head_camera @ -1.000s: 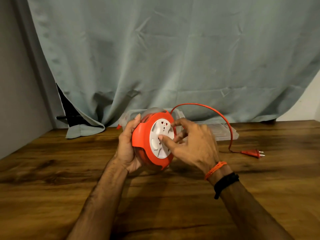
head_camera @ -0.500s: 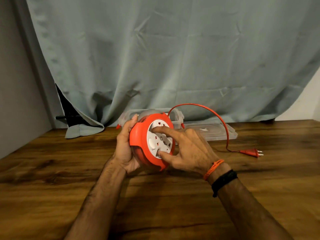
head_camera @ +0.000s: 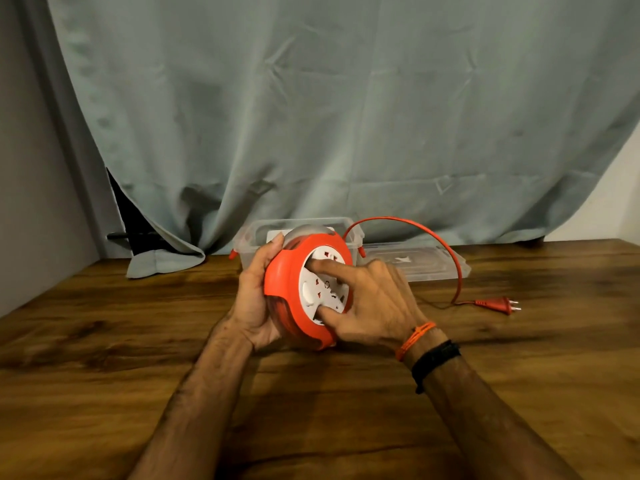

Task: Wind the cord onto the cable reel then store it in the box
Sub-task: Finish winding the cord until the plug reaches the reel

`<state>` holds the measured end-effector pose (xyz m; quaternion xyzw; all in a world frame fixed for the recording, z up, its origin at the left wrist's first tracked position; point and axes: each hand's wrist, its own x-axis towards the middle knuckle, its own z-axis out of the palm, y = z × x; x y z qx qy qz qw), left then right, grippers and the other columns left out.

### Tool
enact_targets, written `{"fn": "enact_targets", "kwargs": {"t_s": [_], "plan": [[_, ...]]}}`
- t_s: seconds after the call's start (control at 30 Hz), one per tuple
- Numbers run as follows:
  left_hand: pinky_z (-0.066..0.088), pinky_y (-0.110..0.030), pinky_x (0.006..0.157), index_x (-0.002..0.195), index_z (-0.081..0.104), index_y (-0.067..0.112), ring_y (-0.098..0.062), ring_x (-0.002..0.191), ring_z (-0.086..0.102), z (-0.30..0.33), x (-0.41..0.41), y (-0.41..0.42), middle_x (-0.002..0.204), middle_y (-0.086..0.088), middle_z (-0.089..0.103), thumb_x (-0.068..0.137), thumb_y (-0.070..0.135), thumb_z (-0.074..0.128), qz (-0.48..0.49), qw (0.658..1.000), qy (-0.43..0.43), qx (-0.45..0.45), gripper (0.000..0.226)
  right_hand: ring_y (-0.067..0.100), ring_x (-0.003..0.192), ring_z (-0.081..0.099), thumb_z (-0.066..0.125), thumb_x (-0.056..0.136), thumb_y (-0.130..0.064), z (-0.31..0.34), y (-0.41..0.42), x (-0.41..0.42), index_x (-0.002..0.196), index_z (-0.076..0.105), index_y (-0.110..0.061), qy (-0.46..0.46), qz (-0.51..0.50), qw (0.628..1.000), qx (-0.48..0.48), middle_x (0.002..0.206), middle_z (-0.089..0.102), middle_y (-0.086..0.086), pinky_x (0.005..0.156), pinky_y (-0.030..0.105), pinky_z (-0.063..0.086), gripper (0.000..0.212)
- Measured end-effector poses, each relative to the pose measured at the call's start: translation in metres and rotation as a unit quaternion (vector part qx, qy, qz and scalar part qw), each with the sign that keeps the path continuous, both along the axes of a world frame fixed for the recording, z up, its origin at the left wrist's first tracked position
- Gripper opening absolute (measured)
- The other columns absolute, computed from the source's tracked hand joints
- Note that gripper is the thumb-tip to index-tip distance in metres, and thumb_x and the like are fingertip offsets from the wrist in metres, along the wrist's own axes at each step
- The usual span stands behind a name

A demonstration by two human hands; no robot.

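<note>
The orange cable reel [head_camera: 282, 289] with a white socket face stands on edge on the wooden table [head_camera: 104, 341]. My left hand [head_camera: 254, 299] grips its left rim from behind. My right hand [head_camera: 374, 301] lies on the white face, with the index finger near the top and the thumb pressed at the bottom. The loose orange cord [head_camera: 446, 251] arcs up from the top of the reel and down to the right. Its plug [head_camera: 498, 304] lies on the table. The clear plastic box [head_camera: 256, 233] stands open right behind the reel.
The box's clear lid [head_camera: 429, 263] lies flat on the table to the right of the box, under the cord's arc. A grey-green curtain [head_camera: 311, 116] hangs behind the table, its hem resting on the back left of the tabletop. A grey wall stands at the left.
My right hand has turned on the white face, the index finger going up and the thumb down. The cord's arc has shrunk and the plug has slid a little to the left.
</note>
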<state>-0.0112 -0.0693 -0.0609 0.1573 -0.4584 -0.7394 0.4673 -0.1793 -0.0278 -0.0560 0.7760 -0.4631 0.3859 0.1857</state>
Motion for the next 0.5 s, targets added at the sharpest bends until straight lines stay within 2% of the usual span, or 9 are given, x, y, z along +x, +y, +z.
{"fn": "enact_targets", "kwargs": {"t_s": [0.07,0.13,0.17,0.2,0.23,0.27,0.33,0.43,0.5], "plan": [[0.052,-0.051,0.098,0.123,0.069,0.006,-0.037,0.118,0.062,0.0,0.0,-0.001,0.127,-0.025,0.065,0.088,0.057,0.05,0.012,1.0,0.003,-0.021,0.064,0.022,0.075,0.07,0.066,0.059,-0.057,0.0,0.001,0.006,0.122,0.063,-0.04,-0.094,-0.025,0.993,0.065,0.072,0.073,-0.006,0.074,0.032,0.056,0.066],[0.052,-0.053,0.096,0.121,0.07,0.007,-0.039,0.117,0.063,0.0,-0.001,-0.001,0.125,-0.025,0.066,0.085,0.055,0.053,0.033,0.999,0.004,-0.039,0.062,0.011,0.081,0.07,0.067,0.057,-0.065,0.001,-0.001,0.014,0.119,0.067,-0.035,-0.227,-0.032,0.962,0.146,0.079,0.074,-0.011,0.079,0.027,0.055,0.069],[0.053,-0.053,0.095,0.12,0.07,0.008,-0.039,0.115,0.064,0.001,-0.002,-0.002,0.124,-0.025,0.066,0.083,0.055,0.055,0.048,0.998,0.003,-0.043,0.062,0.009,0.083,0.069,0.071,0.057,-0.066,0.002,-0.004,0.017,0.116,0.069,-0.029,-0.314,-0.015,0.927,0.202,0.087,0.074,-0.013,0.079,0.027,0.056,0.069],[0.055,-0.052,0.093,0.12,0.071,0.008,-0.039,0.112,0.065,0.001,-0.002,-0.002,0.122,-0.025,0.067,0.082,0.055,0.055,0.059,0.997,0.002,-0.045,0.062,0.01,0.081,0.07,0.076,0.059,-0.063,0.002,-0.006,0.02,0.113,0.07,-0.023,-0.406,0.016,0.875,0.263,0.09,0.073,-0.014,0.074,0.027,0.056,0.068],[0.056,-0.051,0.09,0.119,0.071,0.008,-0.038,0.11,0.066,0.001,-0.003,-0.003,0.121,-0.025,0.068,0.083,0.055,0.054,0.062,0.997,0.002,-0.046,0.061,0.013,0.074,0.073,0.08,0.06,-0.06,0.003,-0.008,0.022,0.11,0.07,-0.019,-0.475,0.042,0.819,0.319,0.088,0.077,-0.008,0.062,0.027,0.057,0.066],[0.057,-0.049,0.088,0.119,0.071,0.008,-0.037,0.109,0.067,0.001,-0.003,-0.003,0.12,-0.025,0.068,0.085,0.054,0.053,0.06,0.997,0.003,-0.047,0.06,0.016,0.066,0.074,0.08,0.061,-0.06,0.002,-0.009,0.023,0.11,0.068,-0.014,-0.507,0.057,0.784,0.353,0.082,0.078,-0.002,0.048,0.023,0.049,0.068],[0.057,-0.048,0.086,0.118,0.072,0.008,-0.036,0.108,0.068,0.0,-0.004,-0.002,0.119,-0.025,0.069,0.087,0.053,0.05,0.05,0.998,0.005,-0.045,0.059,0.019,0.06,0.074,0.079,0.064,-0.06,0.001,-0.01,0.023,0.114,0.065,-0.01,-0.513,0.065,0.775,0.363,0.077,0.078,0.003,0.035,0.016,0.035,0.072],[0.058,-0.049,0.084,0.117,0.072,0.009,-0.036,0.107,0.068,0.0,-0.001,-0.002,0.118,-0.023,0.07,0.086,0.056,0.051,0.03,0.998,0.008,-0.053,0.061,0.026,0.059,0.074,0.075,0.071,-0.06,0.003,-0.01,0.02,0.121,0.061,-0.011,-0.477,0.074,0.802,0.353,0.074,0.078,0.005,0.033,0.015,0.035,0.071],[0.058,-0.051,0.084,0.118,0.072,0.01,-0.036,0.107,0.068,0.001,0.001,-0.001,0.119,-0.023,0.069,0.081,0.06,0.058,0.014,0.998,0.011,-0.066,0.064,0.023,0.047,0.069,0.072,0.077,-0.059,0.007,-0.007,0.019,0.125,0.058,-0.015,-0.438,0.08,0.82,0.36,0.068,0.076,0.006,0.034,0.016,0.037,0.067]]}}
